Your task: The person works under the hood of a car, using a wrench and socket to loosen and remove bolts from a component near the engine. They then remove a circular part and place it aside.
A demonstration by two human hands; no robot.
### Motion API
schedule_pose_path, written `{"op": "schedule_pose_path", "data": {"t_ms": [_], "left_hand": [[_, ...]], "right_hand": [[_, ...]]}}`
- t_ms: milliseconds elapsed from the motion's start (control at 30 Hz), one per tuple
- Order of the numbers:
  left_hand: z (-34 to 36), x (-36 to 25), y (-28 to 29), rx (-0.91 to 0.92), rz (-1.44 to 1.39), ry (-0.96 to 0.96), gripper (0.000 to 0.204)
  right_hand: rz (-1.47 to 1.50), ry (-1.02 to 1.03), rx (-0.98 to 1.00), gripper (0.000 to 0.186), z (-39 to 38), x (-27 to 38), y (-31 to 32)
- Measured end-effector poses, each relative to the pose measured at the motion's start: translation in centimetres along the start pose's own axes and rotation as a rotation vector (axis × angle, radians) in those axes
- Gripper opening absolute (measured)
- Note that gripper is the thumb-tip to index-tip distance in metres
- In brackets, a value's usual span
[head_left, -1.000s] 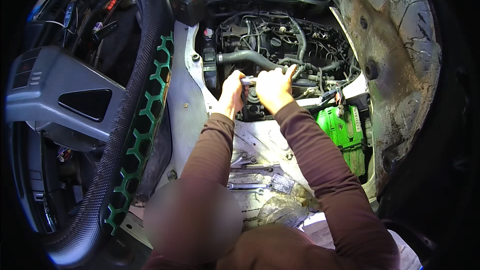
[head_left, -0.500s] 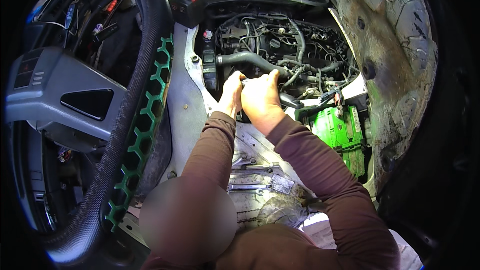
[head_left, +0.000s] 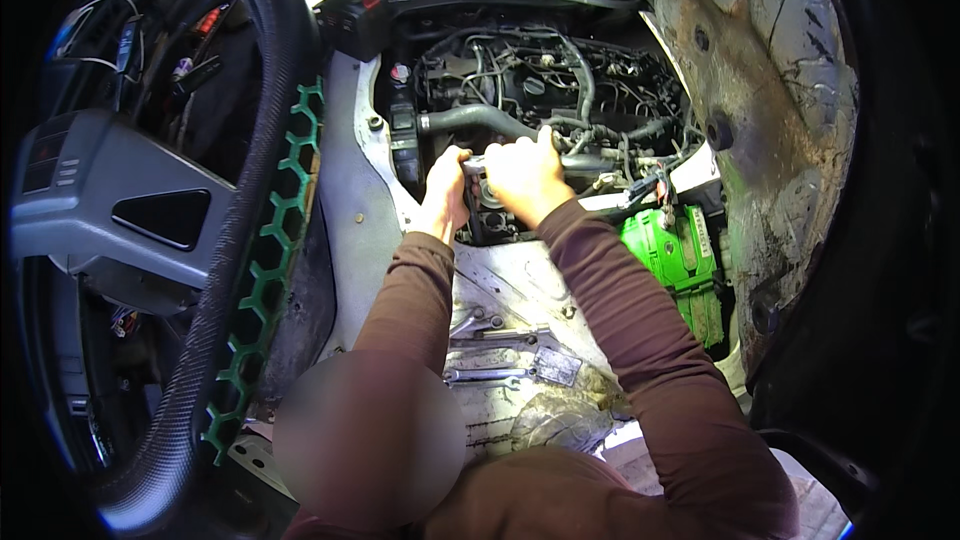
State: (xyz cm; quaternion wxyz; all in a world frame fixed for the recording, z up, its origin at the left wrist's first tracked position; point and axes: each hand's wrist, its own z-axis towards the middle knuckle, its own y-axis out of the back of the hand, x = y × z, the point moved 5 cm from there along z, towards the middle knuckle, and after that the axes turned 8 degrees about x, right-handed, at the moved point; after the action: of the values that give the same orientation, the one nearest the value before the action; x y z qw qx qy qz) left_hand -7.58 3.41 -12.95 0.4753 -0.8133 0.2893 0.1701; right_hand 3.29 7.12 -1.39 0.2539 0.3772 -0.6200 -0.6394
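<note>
Over the near edge of the open engine bay, my left hand [head_left: 446,190] and my right hand [head_left: 526,178] work close together. Between them shows a short grey metal piece [head_left: 475,168], perhaps a tool; its ends vanish under my fingers. The left fingers and thumb close on its left end. My right hand is curled over its other end, thumb raised, beside a thick grey hose [head_left: 472,118]. Beyond lies the engine [head_left: 545,90] with its pipes and wiring. Just below my hands are round metal engine parts [head_left: 490,202], partly covered.
Several wrenches [head_left: 490,376] lie on the dirty white panel nearer me. At right are a green battery [head_left: 672,248] and a worn metal panel [head_left: 770,70]. A steering wheel [head_left: 262,140] fills the left. A black box-shaped device [head_left: 357,28] stands at the bay's far left corner.
My hands have drawn slightly apart, uncovering more of the metal piece and the engine parts below. The whole view has shifted a little, so the surroundings sit slightly further left.
</note>
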Motion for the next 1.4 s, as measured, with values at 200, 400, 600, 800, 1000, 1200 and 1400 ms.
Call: {"op": "schedule_pose_path", "data": {"t_ms": [200, 400, 600, 800, 1000, 1200, 1400], "left_hand": [[0.5, 0.2, -1.3, -0.041, 0.013, -0.156, 0.021], [0.0, -0.2, 0.8, 0.028, -0.076, -0.086, 0.022], [0.5, 0.2, -2.7, -0.102, 0.045, -0.173, 0.018], [1.4, 0.6, 1.1, -0.099, -0.010, -0.091, 0.021], [0.3, 0.5, -1.9, -0.113, 0.119, -0.170, 0.027], [0.0, -0.3, -1.5, -0.106, 0.054, -0.088, 0.032], [0.5, -0.3, -1.4, -0.100, 0.081, -0.103, 0.031]], "right_hand": [[0.009, -0.180, 0.309, 0.027, 1.6, -2.0, -1.3], [0.095, -0.049, 0.194, 0.022, 0.8, 1.3, 1.4], [-0.074, -0.147, 0.265, 0.025, 0.7, -2.2, -0.9], [-0.041, -0.033, 0.086, 0.020, 0.5, 0.1, 0.1], [-0.011, -0.163, 0.194, 0.024, 1.7, -3.8, -4.4], [0.003, -0.187, 0.093, 0.026, 1.1, -3.5, -3.5], [0.023, -0.178, 0.118, 0.029, 1.0, -3.9, -3.6]]}}
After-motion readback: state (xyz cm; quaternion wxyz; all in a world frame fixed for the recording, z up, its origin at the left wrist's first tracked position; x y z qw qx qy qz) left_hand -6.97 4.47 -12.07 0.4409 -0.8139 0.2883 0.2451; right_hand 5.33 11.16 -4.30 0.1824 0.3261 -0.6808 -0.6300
